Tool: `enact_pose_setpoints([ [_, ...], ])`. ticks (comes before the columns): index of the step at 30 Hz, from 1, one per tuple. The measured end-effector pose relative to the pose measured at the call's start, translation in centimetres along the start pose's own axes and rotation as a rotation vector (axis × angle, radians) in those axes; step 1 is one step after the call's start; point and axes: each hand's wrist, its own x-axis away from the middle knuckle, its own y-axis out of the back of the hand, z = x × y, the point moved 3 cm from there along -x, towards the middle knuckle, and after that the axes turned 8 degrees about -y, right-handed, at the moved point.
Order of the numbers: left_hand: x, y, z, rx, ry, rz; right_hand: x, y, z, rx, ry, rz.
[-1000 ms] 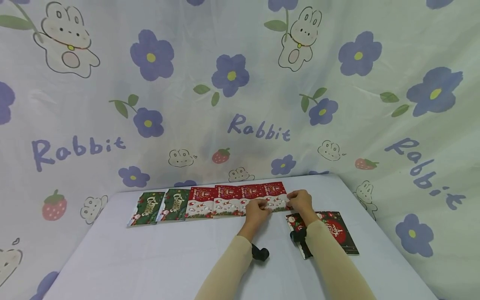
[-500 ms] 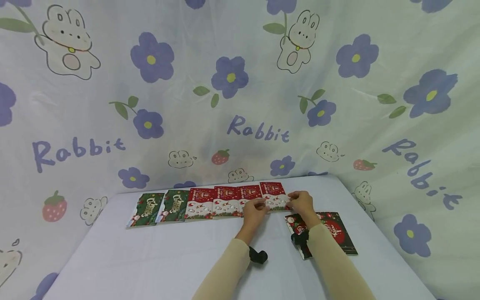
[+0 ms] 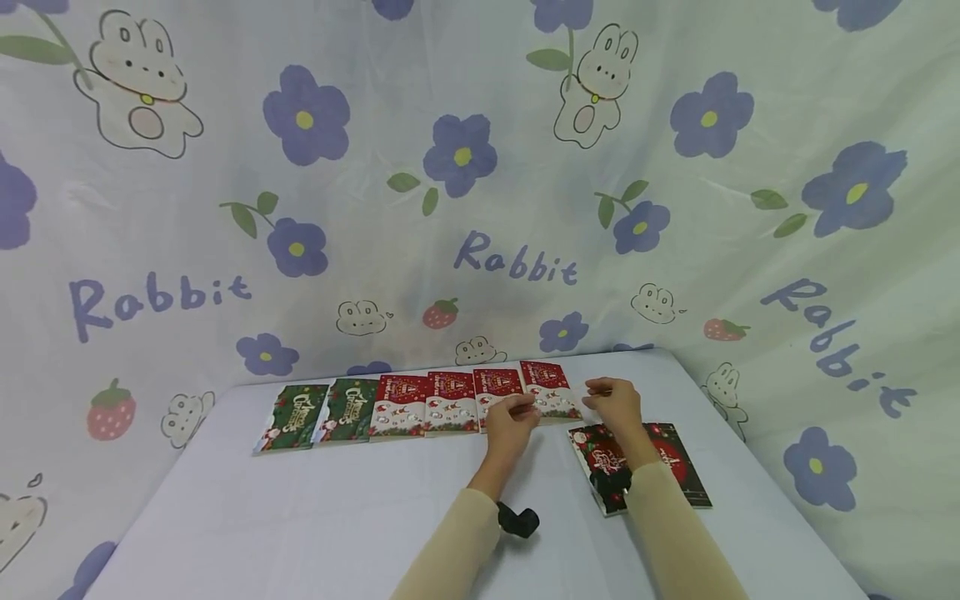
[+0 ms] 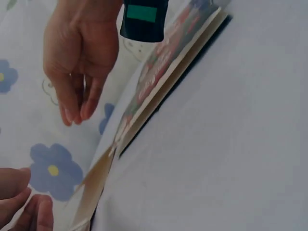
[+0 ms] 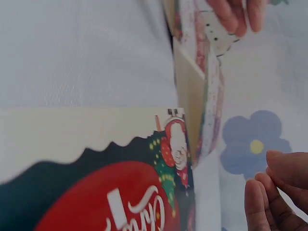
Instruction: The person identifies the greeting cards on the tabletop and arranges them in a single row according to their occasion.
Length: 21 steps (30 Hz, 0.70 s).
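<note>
My left hand [image 3: 512,425] is over the lower edges of the two rightmost red-and-white Christmas cards, the inner one [image 3: 498,382] and the end one [image 3: 550,387]. Its fingers [image 4: 36,211] are loosely bent, with nothing between them. Just right of the end card is my right hand [image 3: 618,408], apart from it, thumb and fingers [image 5: 260,202] near each other around air. Under the right wrist lie dark Christmas cards [image 3: 684,467] with red circles, partly covered by the forearm. The end red card sits slightly tilted against the row.
Leftward the row continues with more red cards [image 3: 402,407] and two green Christmas cards [image 3: 351,410], [image 3: 296,417]. A white cloth covers the table [image 3: 315,517]. Behind it hangs a curtain [image 3: 405,275] with rabbits and flowers.
The end red card has shifted and turned slightly, opening a small gap to its neighbour. My right hand has let go of its edge and moved right; my left hand has drawn slightly off the cards.
</note>
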Motion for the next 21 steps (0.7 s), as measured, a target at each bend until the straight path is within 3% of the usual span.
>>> enact_pose_setpoints([
  [9, 1.9, -0.9, -0.4, 0.018, 0.013, 0.040, 1.2, 1.4, -0.1, 0.011, 0.006, -0.042],
  [21, 4.3, -3.3, -1.2, 0.097, 0.099, 0.141, 2.3, 2.4, -1.5, 0.009, -0.005, -0.057],
])
